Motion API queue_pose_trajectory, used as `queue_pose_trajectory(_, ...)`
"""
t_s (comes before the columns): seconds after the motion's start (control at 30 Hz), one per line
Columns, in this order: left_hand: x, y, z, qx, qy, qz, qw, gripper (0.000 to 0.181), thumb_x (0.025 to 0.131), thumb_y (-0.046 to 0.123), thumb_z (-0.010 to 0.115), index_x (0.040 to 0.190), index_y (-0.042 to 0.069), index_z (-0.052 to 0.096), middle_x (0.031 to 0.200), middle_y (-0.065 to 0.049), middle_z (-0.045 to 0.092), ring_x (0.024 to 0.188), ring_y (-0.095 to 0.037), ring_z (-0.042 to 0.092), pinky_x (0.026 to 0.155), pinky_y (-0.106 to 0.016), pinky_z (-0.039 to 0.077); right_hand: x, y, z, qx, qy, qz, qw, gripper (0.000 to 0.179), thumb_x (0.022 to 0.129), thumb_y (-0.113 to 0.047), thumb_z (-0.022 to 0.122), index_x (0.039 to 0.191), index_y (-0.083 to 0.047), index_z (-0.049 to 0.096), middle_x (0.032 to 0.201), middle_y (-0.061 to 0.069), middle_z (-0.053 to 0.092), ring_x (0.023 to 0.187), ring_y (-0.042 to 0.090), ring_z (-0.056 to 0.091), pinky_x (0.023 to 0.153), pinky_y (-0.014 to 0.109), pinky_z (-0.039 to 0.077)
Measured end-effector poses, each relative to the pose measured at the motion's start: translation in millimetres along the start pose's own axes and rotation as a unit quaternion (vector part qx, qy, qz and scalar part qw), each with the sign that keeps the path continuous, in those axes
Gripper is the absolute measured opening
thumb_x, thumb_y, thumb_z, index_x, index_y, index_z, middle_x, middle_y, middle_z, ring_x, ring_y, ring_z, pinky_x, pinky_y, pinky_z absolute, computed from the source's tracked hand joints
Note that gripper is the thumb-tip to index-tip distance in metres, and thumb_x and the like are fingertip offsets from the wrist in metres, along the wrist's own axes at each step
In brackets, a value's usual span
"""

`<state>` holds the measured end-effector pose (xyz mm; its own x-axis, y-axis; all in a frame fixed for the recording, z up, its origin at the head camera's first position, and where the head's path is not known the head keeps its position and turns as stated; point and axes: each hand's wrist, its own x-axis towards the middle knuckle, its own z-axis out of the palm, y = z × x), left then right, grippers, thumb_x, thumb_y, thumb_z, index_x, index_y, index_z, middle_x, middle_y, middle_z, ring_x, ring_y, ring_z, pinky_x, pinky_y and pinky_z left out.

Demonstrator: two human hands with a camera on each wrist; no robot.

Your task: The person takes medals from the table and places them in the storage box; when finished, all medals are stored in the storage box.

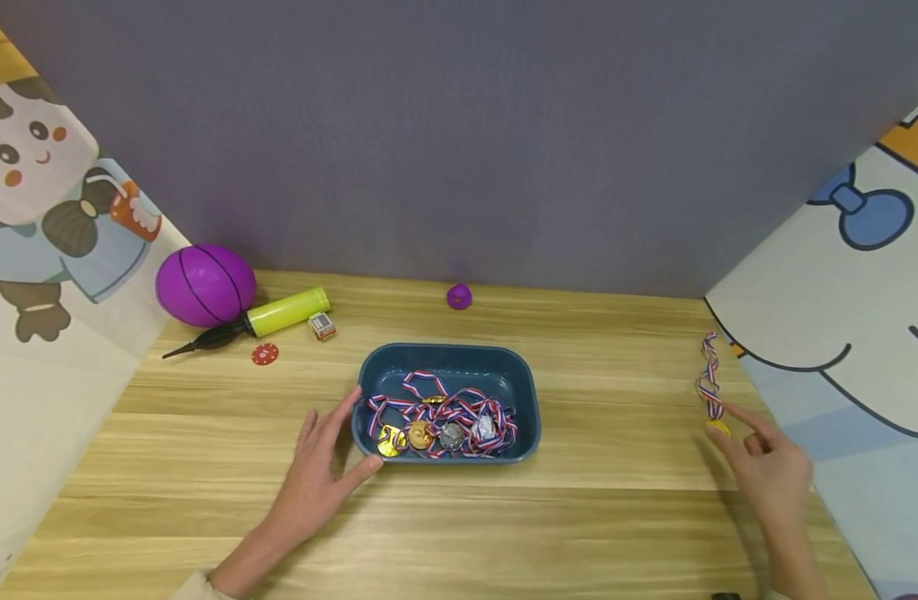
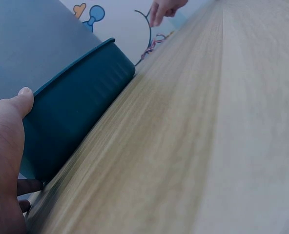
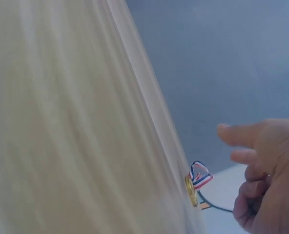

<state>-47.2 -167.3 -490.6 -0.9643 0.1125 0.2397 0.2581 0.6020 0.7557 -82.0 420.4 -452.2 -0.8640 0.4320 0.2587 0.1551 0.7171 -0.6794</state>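
A dark blue plastic bin (image 1: 532, 392) sits near the middle of the table, with several medals (image 1: 451, 436) and their red, white and blue ribbons tangled inside. My left hand (image 1: 316, 475) spans its near left corner, fingers spread along the side and thumb at the front rim. In the left wrist view the thumb (image 2: 25, 102) lies at the bin's rim. At the right, a gold medal (image 1: 717, 427) lies on the table, its ribbon (image 1: 710, 367) trailing toward the back. My right hand (image 1: 770, 467) hovers over it, thumb and index finger apart; the right wrist view shows a gap between the medal (image 3: 191, 191) and the fingers.
At the back left lie a purple ball (image 1: 207, 285), a yellow-green hand pump (image 1: 288, 312) with a black nozzle, a small box (image 1: 321, 326) and a red chip (image 1: 265, 354). A small purple object (image 1: 459, 296) sits by the grey back wall (image 1: 459, 150). Printed panels border both sides.
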Motion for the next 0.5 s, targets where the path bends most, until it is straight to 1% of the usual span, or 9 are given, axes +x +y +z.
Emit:
queue_pose_trajectory(0.03,0.0,0.0,0.1,-0.001,-0.001,-0.001,1.0000,0.096,0.098,0.039,0.084,0.177,0.028,0.030,0.175,-0.017,0.042,0.155,-0.050,0.045,0.137,-0.066,0.003,0.0,3.5,-1.5,-0.009,-0.010,0.005,0.9999,0.048,0.091,-0.010,0.093,0.135,0.001,0.077,0.052,-0.005,0.031,0.047,0.005,0.023,0.044,0.027,0.025)
queue_pose_trajectory(0.13,0.2,0.0,0.3,-0.001,-0.002,-0.002,1.0000,0.096,0.098,0.040,0.084,0.177,0.028,0.030,0.175,-0.017,0.042,0.155,-0.050,0.044,0.137,-0.067,0.003,0.4,13.4,-6.3,-0.036,-0.055,0.039,0.9971,0.058,0.096,-0.024,0.091,0.145,-0.001,0.070,0.055,-0.006,0.036,0.049,0.006,0.030,0.043,0.028,0.030)
queue_pose_trajectory(0.2,0.4,0.2,0.4,0.000,-0.002,-0.002,1.0000,0.096,0.098,0.039,0.084,0.177,0.028,0.030,0.174,-0.017,0.043,0.155,-0.050,0.044,0.137,-0.067,0.004,1.5,18.6,-8.9,-0.048,-0.086,0.060,0.9934,0.067,0.097,-0.034,0.090,0.150,-0.001,0.066,0.058,-0.008,0.040,0.052,0.007,0.034,0.045,0.029,0.033)
queue_pose_trajectory(0.27,0.5,0.5,0.3,0.001,-0.002,-0.001,1.0000,0.096,0.098,0.038,0.084,0.177,0.028,0.030,0.174,-0.018,0.043,0.155,-0.051,0.044,0.136,-0.068,0.004,3.0,22.1,-10.5,-0.065,-0.117,0.068,0.9887,0.074,0.098,-0.043,0.087,0.154,-0.001,0.062,0.061,-0.008,0.044,0.055,0.008,0.037,0.047,0.030,0.036)
queue_pose_trajectory(0.37,0.2,0.9,0.0,0.001,-0.001,-0.002,1.0000,0.097,0.098,0.037,0.084,0.177,0.027,0.030,0.174,-0.018,0.043,0.155,-0.051,0.044,0.137,-0.067,0.004,5.7,24.5,-10.7,-0.077,-0.141,0.064,0.9850,0.075,0.100,-0.047,0.085,0.153,0.000,0.062,0.063,-0.006,0.048,0.058,0.009,0.040,0.051,0.031,0.038)
queue_pose_trajectory(0.47,-0.2,1.1,-0.1,0.001,0.000,-0.002,1.0000,0.097,0.098,0.036,0.084,0.177,0.027,0.030,0.174,-0.018,0.043,0.155,-0.051,0.044,0.137,-0.066,0.004,7.8,25.7,-8.6,-0.102,-0.144,0.043,0.9834,0.073,0.101,-0.048,0.082,0.150,0.003,0.063,0.064,-0.004,0.053,0.059,0.011,0.043,0.054,0.030,0.038)
queue_pose_trajectory(0.5,-0.2,0.9,-0.1,0.001,0.001,-0.001,1.0000,0.097,0.098,0.035,0.085,0.177,0.027,0.030,0.174,-0.018,0.043,0.155,-0.051,0.045,0.137,-0.066,0.004,8.2,26.7,-7.9,-0.108,-0.143,0.038,0.9831,0.072,0.102,-0.047,0.081,0.150,0.003,0.063,0.063,-0.003,0.053,0.058,0.012,0.043,0.054,0.031,0.038)
